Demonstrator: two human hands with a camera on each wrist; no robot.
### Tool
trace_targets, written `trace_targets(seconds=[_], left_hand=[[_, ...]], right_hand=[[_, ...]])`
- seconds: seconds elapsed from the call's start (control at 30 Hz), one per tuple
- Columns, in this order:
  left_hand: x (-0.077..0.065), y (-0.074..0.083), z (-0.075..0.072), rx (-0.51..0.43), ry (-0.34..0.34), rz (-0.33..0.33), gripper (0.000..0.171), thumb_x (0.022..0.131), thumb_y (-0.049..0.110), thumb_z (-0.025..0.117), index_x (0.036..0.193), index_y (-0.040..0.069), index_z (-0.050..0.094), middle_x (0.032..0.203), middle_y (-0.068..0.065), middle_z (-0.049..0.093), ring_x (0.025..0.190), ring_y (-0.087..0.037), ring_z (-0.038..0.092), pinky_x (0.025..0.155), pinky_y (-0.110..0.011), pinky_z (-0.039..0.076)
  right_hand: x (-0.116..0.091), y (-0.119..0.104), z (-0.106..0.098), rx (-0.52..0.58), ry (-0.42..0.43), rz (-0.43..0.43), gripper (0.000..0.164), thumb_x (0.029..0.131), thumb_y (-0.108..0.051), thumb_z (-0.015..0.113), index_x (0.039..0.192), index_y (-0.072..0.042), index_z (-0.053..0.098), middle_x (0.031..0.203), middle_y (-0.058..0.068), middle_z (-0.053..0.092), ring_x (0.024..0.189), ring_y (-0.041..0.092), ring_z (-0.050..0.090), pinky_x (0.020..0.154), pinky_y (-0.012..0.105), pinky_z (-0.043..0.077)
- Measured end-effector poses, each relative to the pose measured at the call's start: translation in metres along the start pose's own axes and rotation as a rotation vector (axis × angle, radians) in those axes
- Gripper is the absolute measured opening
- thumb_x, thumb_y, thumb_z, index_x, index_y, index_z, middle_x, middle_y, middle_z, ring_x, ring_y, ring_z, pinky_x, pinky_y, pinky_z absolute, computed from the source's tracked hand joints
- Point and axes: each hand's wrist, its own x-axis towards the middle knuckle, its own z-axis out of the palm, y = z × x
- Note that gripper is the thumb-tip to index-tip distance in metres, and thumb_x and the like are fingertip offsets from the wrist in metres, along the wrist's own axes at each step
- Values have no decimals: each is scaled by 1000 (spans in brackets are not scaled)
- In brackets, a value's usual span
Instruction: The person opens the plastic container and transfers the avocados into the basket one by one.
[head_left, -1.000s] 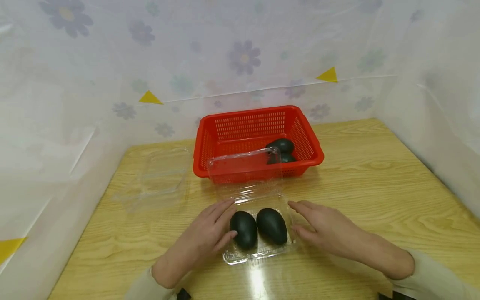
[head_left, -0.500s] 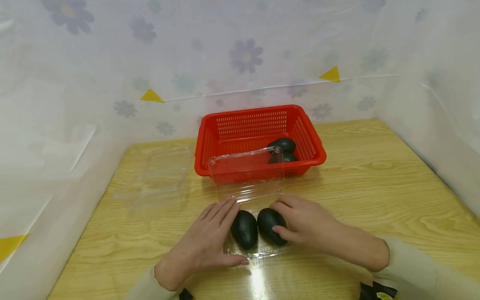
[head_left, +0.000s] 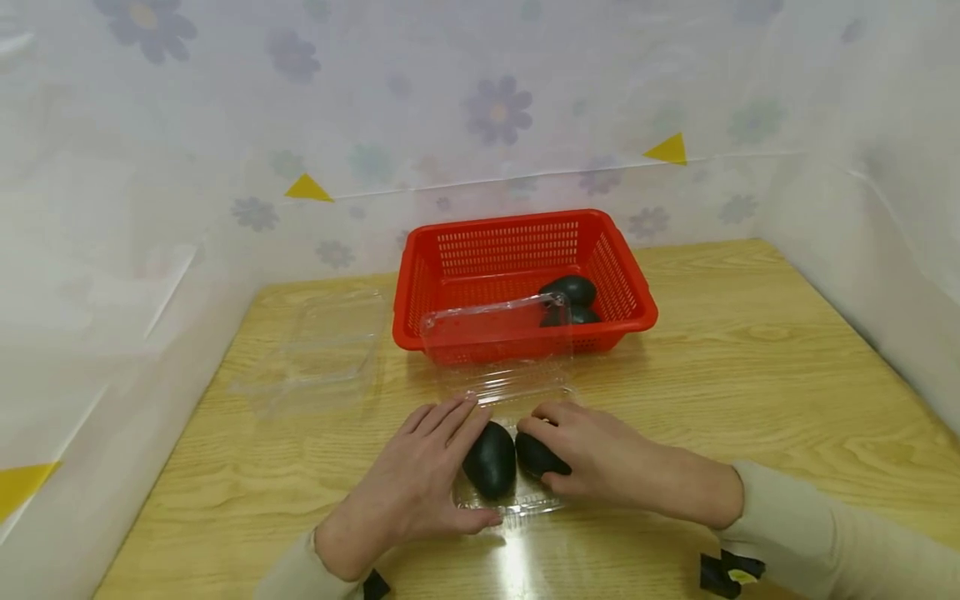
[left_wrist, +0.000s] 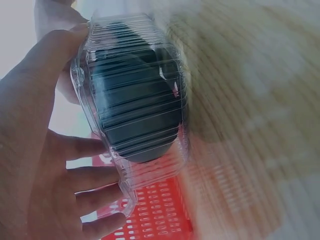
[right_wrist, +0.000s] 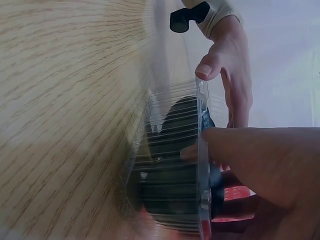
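Two dark green avocados lie side by side in an open clear plastic clamshell box (head_left: 517,507), its lid raised at the back. My right hand (head_left: 600,457) holds the right avocado (head_left: 536,456), thumb at its near side and fingers over its far side. Beside the left avocado (head_left: 492,462), my left hand (head_left: 420,471) is spread along the box's left side. Its thumb touches the near rim and its straight fingers reach along the edge, as the left wrist view also shows. Through the ribbed wall an avocado (left_wrist: 135,100) appears dark.
Behind the box stands a red plastic basket (head_left: 510,250) with two more avocados (head_left: 573,290) at its right side. Another clear clamshell box (head_left: 322,350) lies open at the left. Flower-patterned sheeting (head_left: 420,108) encloses the wooden table (head_left: 750,375) at the back and sides.
My right hand has moved left from the box's right edge onto the right avocado and taken hold of it. My left hand's thumb has moved down to the near rim.
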Motion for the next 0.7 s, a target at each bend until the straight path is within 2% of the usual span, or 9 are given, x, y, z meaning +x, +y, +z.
trace_targets(seconds=[0.2,0.5,0.7], left_hand=[[2,0,-2,3,-33,-20,105,63,85,37,143,18,22,146,-3,29,132,-21,29,106,-43,26],[4,1,-6,19,-71,-31,108,61,87,32,143,17,21,146,-3,29,132,-21,30,107,-43,26],[4,2,-7,28,-71,-29,109,61,87,31,143,16,23,146,-4,29,131,-21,31,106,-43,27]], right_hand=[[0,3,-4,52,65,1,51,69,-30,69,117,-21,53,113,-5,54,100,11,53,82,30,49],[-4,8,-23,87,142,22,53,72,-27,66,122,-22,50,115,-6,53,93,7,55,76,26,51],[-6,16,-38,80,163,58,52,72,-25,67,120,-21,51,115,-6,52,95,10,54,79,28,50]])
